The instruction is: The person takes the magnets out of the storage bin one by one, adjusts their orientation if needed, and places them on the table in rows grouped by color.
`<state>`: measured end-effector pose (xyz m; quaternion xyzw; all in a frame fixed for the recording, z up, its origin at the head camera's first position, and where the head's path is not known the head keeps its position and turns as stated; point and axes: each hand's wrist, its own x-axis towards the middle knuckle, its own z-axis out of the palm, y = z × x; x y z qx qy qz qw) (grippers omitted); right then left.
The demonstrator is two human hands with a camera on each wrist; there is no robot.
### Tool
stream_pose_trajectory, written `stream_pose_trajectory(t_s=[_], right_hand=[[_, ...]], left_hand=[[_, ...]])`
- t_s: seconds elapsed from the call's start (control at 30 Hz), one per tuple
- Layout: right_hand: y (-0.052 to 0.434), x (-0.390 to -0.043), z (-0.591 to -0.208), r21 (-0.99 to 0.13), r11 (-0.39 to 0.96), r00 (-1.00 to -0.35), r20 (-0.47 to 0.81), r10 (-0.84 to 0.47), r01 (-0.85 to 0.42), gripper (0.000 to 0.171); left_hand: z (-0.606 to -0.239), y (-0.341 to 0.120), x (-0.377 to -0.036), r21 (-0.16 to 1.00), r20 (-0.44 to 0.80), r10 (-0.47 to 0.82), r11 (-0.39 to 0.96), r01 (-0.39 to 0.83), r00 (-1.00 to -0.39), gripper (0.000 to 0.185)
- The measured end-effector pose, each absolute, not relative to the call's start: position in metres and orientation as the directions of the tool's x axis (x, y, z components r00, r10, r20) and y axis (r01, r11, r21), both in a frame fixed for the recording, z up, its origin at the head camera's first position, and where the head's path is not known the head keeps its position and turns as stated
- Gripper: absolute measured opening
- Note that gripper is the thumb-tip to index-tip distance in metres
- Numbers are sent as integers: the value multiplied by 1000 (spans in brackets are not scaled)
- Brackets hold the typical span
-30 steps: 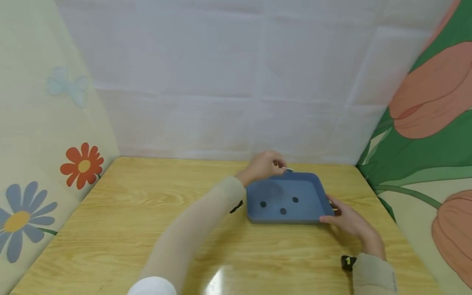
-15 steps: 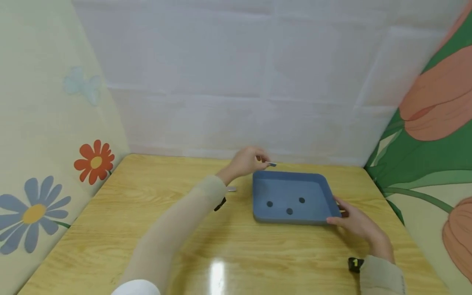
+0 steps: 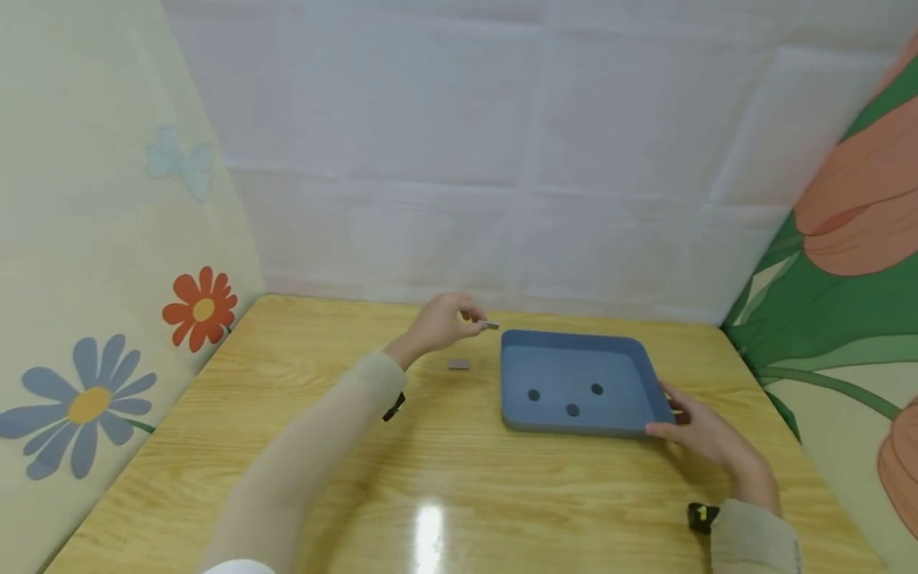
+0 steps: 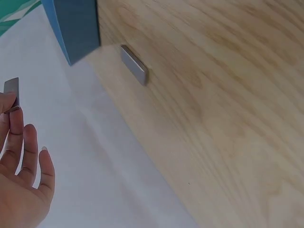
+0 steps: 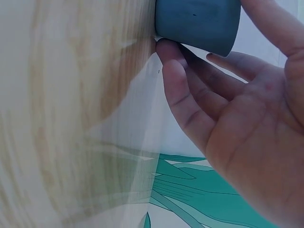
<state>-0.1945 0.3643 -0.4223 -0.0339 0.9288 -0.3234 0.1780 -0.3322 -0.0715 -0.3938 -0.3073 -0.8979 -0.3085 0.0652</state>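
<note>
My left hand (image 3: 442,320) pinches a small flat grey metal bar (image 3: 489,324) between thumb and fingertips, left of the tray's back left corner; in the left wrist view this bar (image 4: 13,91) stands out from the fingertips. A second, similar grey bar (image 3: 459,364) lies on the table below that hand, its long narrow shape plain in the left wrist view. My right hand (image 3: 706,430) grips the blue tray (image 3: 574,340) at its front right corner, thumb at the front edge and fingers along the side. Three dark round discs (image 3: 573,410) lie apart inside the tray.
The wood-grain table (image 3: 545,502) reaches back to a white sheet (image 3: 402,159). Flower-patterned panels stand at the left (image 3: 93,239) and right (image 3: 861,335) sides. Both wrists carry a black strap device.
My left hand has moved left, away from over the tray's back edge, still pinching the bar. The bar on the table has come out from behind my left arm. My right hand stays on the tray.
</note>
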Motion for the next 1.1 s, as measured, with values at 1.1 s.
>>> stream_pose_trajectory(t_s=[1.1], right_hand=[[368, -197, -426, -625, 779, -925, -322, -203, 47, 100]], left_hand=[[-426, -183, -312, 596, 143, 362, 712, 373, -921, 11]])
